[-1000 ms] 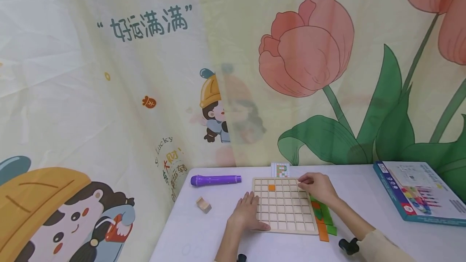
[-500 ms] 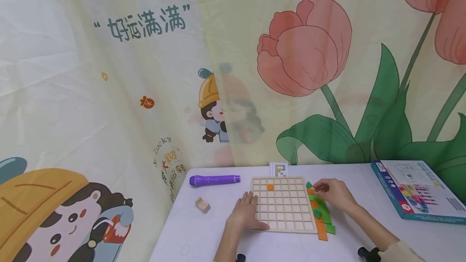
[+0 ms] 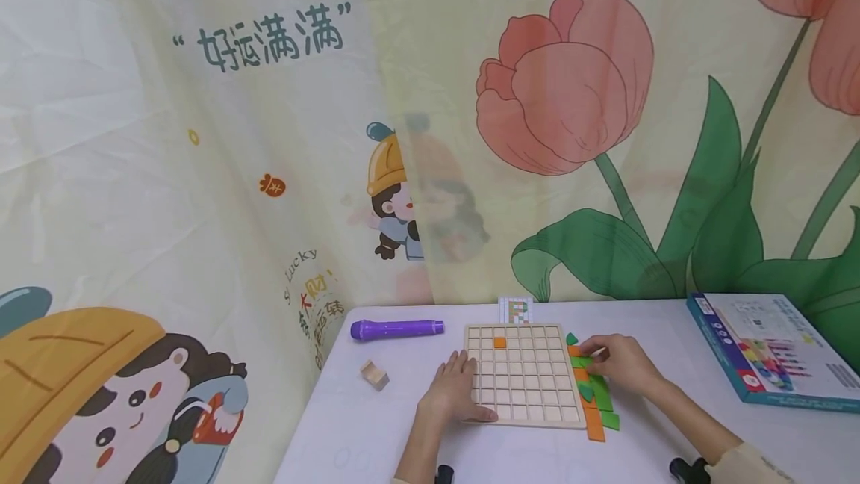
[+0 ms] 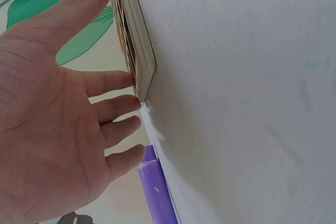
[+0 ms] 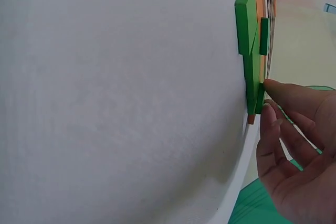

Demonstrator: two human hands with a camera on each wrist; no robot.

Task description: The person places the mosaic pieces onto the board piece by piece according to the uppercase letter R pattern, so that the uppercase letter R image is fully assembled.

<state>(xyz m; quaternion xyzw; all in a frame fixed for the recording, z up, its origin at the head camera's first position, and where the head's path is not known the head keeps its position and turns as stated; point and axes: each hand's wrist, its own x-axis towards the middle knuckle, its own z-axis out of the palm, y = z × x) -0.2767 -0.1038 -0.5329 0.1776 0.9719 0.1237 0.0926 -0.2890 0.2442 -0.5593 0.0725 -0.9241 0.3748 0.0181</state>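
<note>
In the head view, a wooden grid board (image 3: 524, 373) lies on the table with one orange tile (image 3: 500, 343) in an upper-left cell. My left hand (image 3: 453, 388) rests along its left edge, fingers straight and thumb spread at the near corner; in the left wrist view, the fingertips touch the board's side (image 4: 137, 45). Along the right edge lie loose orange and green pieces. There my right hand (image 3: 621, 363) has thumb and forefinger pinching the end of a green tile (image 5: 261, 98). Close by are a larger green piece (image 5: 247, 19) and an orange piece (image 3: 594, 424).
A small pattern card (image 3: 516, 310) lies behind the board. Left of it are a purple tube (image 3: 396, 329) and a small wooden block (image 3: 374, 375). A flat box (image 3: 773, 349) stands at the right back, before the printed curtain (image 3: 430, 133).
My right hand has drawn back from the board's upper right corner to the loose pieces beside it, uncovering several. My left hand stays at the board's left edge.
</note>
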